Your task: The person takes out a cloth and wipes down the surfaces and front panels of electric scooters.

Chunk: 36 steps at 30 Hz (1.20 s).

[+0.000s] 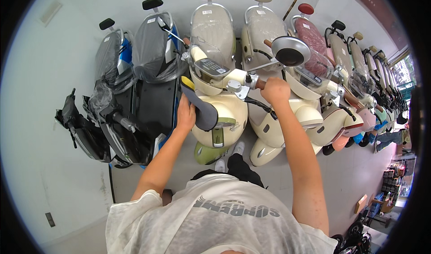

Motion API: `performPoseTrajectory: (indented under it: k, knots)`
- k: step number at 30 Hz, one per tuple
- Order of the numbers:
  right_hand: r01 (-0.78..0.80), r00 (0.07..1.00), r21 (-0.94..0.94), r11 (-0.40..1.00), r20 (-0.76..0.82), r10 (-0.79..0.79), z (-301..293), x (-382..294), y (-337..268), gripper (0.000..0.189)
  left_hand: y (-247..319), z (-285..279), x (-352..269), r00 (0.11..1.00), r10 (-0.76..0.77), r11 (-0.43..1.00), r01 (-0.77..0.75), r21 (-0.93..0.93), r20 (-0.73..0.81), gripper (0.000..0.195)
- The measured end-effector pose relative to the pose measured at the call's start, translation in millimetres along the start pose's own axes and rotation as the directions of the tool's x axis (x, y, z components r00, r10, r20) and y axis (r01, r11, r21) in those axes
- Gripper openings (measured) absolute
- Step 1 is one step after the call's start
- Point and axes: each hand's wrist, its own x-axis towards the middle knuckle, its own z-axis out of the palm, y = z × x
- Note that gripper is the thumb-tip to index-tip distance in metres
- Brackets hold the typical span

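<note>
In front of me stands a cream electric scooter (235, 107) with a green front fender (206, 153). My right hand (276, 91) is wrapped around its brown handlebar grip (261, 84), beside the silver brake lever mount. On the other side, my left hand (186, 116) holds a soft grey pad or cloth (203, 110) with a yellow patch at its top. The pad hangs before the scooter's front and covers part of its headlight. Above the handlebar is the digital dash (212, 68). A round mirror (291, 51) sticks up behind my right hand.
Dark scooters (156, 109) with plastic-wrapped seats stand close on the left, by a white wall (50, 102). A second cream scooter (269, 126) stands tight on the right, in a long row with more scooters. Boxes (361, 204) and goods lie at far right.
</note>
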Motion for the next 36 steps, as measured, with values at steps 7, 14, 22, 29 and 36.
performPoseTrajectory:
  k: [7, 14, 22, 29, 36]
  knots:
    - [0.033, 0.999, 0.035, 0.999, -0.021, -0.032, -2.4, -3.0, 0.2, 0.02, 32.7, 32.9, 65.4, 0.984, 0.167, 0.985, -0.169, -0.04, -0.055, 0.065]
    - [0.054, 0.993, 0.049, 0.997, -0.104, -0.049, 7.5, -6.1, 1.5, 0.022, 35.2, 95.6, 90.8, 0.997, -0.035, 0.966, 0.052, 0.254, -0.073, 0.113]
    - [0.168, 0.979, 0.136, 0.976, -0.136, -0.149, 11.0, -8.1, 7.6, 0.015, 47.8, 89.9, 130.8, 0.963, 0.115, 0.962, -0.047, 0.269, -0.244, 0.109]
    - [0.132, 0.985, 0.184, 0.974, 0.085, -0.15, 13.7, -1.3, 9.2, 0.02, 56.9, 89.3, 149.6, 0.936, 0.133, 0.971, -0.058, 0.231, -0.326, 0.103]
    - [0.125, 0.992, 0.231, 0.965, -0.034, -0.12, 28.2, 0.2, 8.2, 0.025, 62.2, 81.2, 153.5, 0.943, 0.16, 0.965, -0.087, 0.247, -0.293, 0.104]
